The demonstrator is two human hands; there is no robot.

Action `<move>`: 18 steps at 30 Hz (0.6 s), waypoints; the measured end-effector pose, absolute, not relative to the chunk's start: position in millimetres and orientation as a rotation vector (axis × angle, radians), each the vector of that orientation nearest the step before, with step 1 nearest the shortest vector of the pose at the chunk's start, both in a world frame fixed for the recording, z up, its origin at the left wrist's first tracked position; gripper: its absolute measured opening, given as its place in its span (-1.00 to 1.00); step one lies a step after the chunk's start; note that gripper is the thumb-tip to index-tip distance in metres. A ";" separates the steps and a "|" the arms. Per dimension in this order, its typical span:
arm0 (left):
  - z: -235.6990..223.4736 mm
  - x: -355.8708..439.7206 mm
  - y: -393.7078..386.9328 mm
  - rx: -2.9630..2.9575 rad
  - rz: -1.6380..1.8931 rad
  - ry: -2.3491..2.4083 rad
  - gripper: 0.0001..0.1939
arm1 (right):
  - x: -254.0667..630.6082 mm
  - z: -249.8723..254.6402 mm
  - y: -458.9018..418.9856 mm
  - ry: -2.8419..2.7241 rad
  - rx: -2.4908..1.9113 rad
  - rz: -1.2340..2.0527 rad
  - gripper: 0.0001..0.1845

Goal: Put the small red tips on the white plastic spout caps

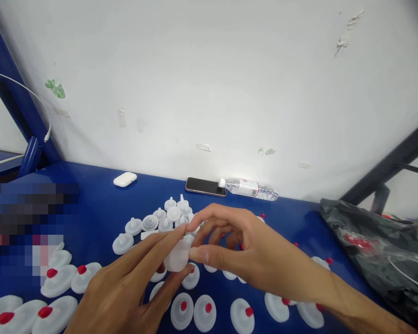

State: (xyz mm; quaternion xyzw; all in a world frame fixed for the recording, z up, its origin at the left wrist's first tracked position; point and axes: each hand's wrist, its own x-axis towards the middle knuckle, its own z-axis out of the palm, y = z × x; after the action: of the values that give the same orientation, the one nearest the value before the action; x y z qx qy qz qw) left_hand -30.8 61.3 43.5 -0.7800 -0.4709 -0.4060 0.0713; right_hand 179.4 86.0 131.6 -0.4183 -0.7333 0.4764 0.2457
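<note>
Cap in left hand, spout angled toward right hand.

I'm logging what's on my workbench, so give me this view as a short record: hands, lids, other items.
Left hand: holds a white spouted lid
Right hand: at that lid's spout end; firmness of grip unclear
Red-tipped lids: spread across the near part of the blue table
Plain white lids: clustered beyond the left hand
Far side, left to right: earbud case, smartphone, clear plastic bottle on its side
Right edge: black plastic bag
</note>
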 end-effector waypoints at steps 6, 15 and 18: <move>49.1 -28.4 53.9 -2.222 -1.175 -1.428 -0.62 | 169.1 121.3 79.6 -1.754 -0.856 1.808 -0.47; 63.6 -28.2 59.5 -2.248 -1.213 -1.440 -0.63 | 180.8 109.8 105.3 -1.754 -0.803 1.479 -0.72; 56.7 -40.0 63.2 -2.236 -0.975 -1.607 -0.68 | 194.8 110.1 125.8 -1.746 -0.848 1.299 -0.77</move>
State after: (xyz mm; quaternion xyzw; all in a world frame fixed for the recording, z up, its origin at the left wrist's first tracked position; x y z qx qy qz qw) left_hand -40.0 63.2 56.7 -0.7608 -0.5467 -0.3318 0.1102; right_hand 194.8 125.8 110.1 -0.3338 -0.6878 0.5116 0.3921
